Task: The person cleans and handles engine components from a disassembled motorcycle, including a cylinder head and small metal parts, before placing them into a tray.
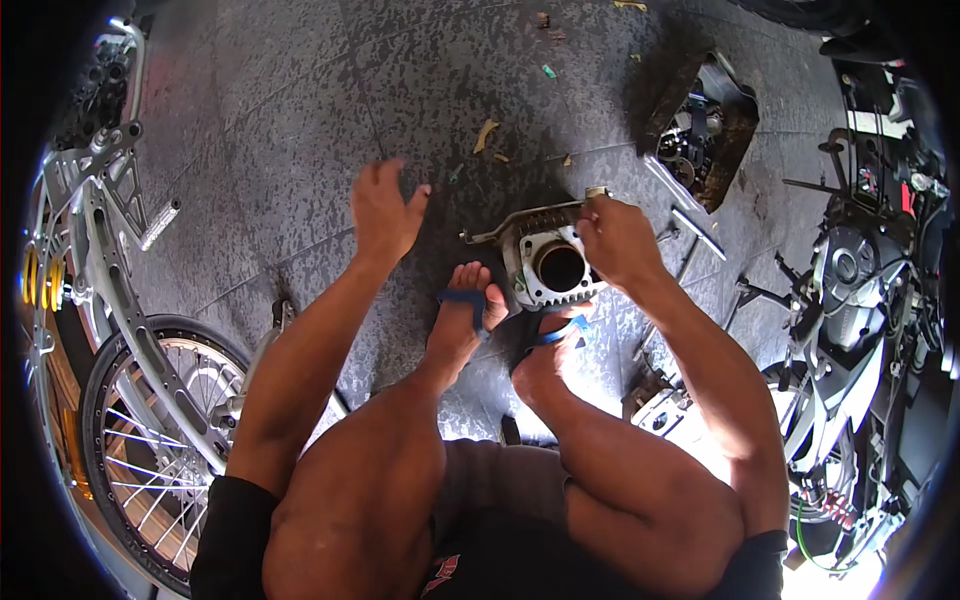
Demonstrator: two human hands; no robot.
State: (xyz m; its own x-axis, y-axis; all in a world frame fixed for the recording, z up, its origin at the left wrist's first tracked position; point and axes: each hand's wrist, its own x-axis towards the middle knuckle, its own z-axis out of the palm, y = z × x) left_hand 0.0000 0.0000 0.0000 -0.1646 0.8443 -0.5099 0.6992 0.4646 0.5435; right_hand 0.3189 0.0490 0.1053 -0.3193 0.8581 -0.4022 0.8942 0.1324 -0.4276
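Item: finned, silver-grey metal engine cylinder with a round dark bore [553, 265], lying on the dark speckled stone floor [260, 130] just in front of the person's two bare feet in blue-strapped sandals [470, 305], bore facing up toward the camera.

Right hand [615, 240]: resting on the cylinder's upper right edge, fingers curled closed over its rim and over a small pale metal piece [597, 191] that shows above the knuckles; how that piece is gripped cannot be told.

Left hand [385, 210]: held above the floor to the left of the cylinder, apart from it, fingers loosely spread and holding nothing.

Surroundings: spoked motorcycle wheel with black tyre [150, 440] and silver frame parts at the left; dark, dirty tray of small parts [705, 130] beyond the cylinder at upper right; loose long metal tools [690, 230] beside it; partly stripped motorcycle [860, 290] at the right edge.
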